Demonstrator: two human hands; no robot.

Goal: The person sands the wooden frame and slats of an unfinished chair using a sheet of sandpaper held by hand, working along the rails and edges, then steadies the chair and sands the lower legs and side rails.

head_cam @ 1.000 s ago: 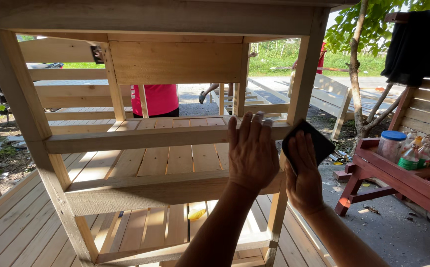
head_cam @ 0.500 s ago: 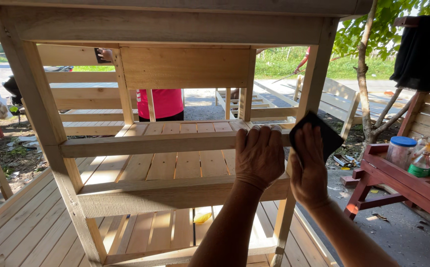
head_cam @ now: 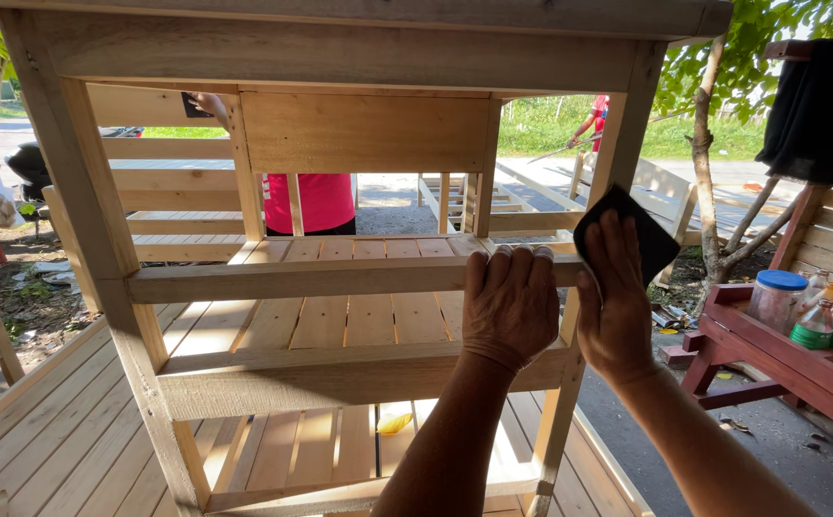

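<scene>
Closest in, the left hand is draped over the front rail of an unpainted wooden shelf frame, fingers curled over the top edge and gripping it, knuckles up. Right beside it, nearly touching, the right hand presses a dark sanding pad flat against the frame's right front post, fingers spread and laid along the pad, thumb tucked toward the rail, so the pad sits just where rail meets post. Under the hands, a lower rail and slatted shelves drop away, with a yellow scrap lying below the slats. Off to the right, a red bench carries a blue-lidded jar and a cluster of bottles. Behind the frame stands a person in a red shirt, one hand up at the back rail. Further out, more bare wooden furniture, a dark cloth hanging at right, then another person in red on the grass by the trees.
</scene>
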